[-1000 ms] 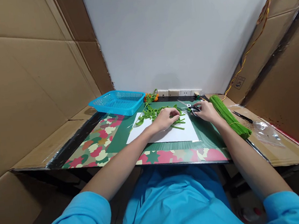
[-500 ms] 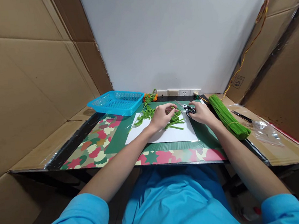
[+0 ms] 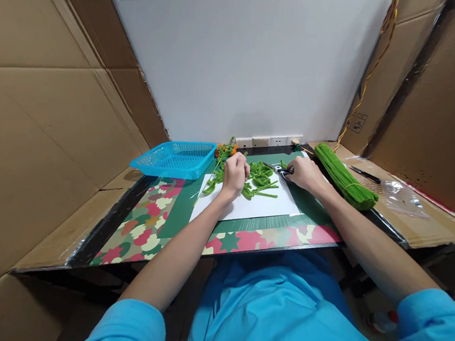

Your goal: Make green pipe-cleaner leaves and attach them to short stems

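My left hand (image 3: 235, 176) is closed above the white paper (image 3: 224, 212), and a bit of green pipe cleaner (image 3: 246, 153) shows at its fingertips. Most of what it grips is hidden by the fingers. My right hand (image 3: 307, 175) is closed round the black handles of a pair of scissors (image 3: 280, 170), whose blades point to the upper left. Between the hands, green pipe-cleaner leaves (image 3: 261, 173) and several cut strips (image 3: 269, 191) lie on the paper. More leaves on stems (image 3: 211, 185) lie left of my left hand, partly covered by it.
A blue plastic basket (image 3: 194, 170) stands at the back left, beside orange flowers (image 3: 221, 150). On the right lie a bundle of green pipe cleaners (image 3: 345, 178), a black pen-like tool (image 3: 365, 174) and a clear plastic bag (image 3: 404, 199). Power sockets (image 3: 277, 141) line the wall.
My left hand has moved left and slightly up from the leaf pile, its fingers now closed. My right hand has closed further round the scissors. The view has shifted slightly.
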A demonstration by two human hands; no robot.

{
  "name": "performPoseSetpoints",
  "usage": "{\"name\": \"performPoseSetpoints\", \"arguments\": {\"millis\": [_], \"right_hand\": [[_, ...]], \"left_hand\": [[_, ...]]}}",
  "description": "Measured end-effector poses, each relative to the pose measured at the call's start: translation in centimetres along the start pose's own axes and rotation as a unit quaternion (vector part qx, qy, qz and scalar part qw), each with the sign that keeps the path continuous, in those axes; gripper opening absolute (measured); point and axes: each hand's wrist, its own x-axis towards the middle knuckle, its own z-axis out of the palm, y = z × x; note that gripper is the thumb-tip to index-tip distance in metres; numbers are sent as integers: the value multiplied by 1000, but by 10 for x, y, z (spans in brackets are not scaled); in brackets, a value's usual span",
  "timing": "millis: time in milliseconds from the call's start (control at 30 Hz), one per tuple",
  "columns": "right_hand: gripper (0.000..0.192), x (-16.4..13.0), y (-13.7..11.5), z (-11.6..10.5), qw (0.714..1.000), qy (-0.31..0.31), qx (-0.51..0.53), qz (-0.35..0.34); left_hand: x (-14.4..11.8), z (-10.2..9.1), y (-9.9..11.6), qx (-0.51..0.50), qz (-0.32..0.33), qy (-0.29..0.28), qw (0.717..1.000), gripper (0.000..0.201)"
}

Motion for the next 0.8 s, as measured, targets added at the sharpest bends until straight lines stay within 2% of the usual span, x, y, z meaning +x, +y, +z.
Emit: {"name": "performPoseSetpoints", "arguments": {"millis": [100,233,333,433,600,800], "right_hand": [[23,0,3,0,1000,-8,11,-7],[20,1,4,-1,999,8,41,-16],[19,2,1,-4,989,26,110,-100],[12,1,-5,-2,969,-2,164,-186],[11,-2,-13,7,962,-65,153,-215],[11,-5,-11,2,954,-73,167,-240]], "left_hand": [[-1,-7,-1,98,-34,-56,993,36],[1,-12,-5,178,-33,-132,975,35],[5,-12,-12,193,-25,-119,974,33],[9,-12,-17,205,-24,-91,974,32],[11,-12,-18,214,-27,-70,974,31],[8,-9,-17,241,-5,-75,968,28]]}}
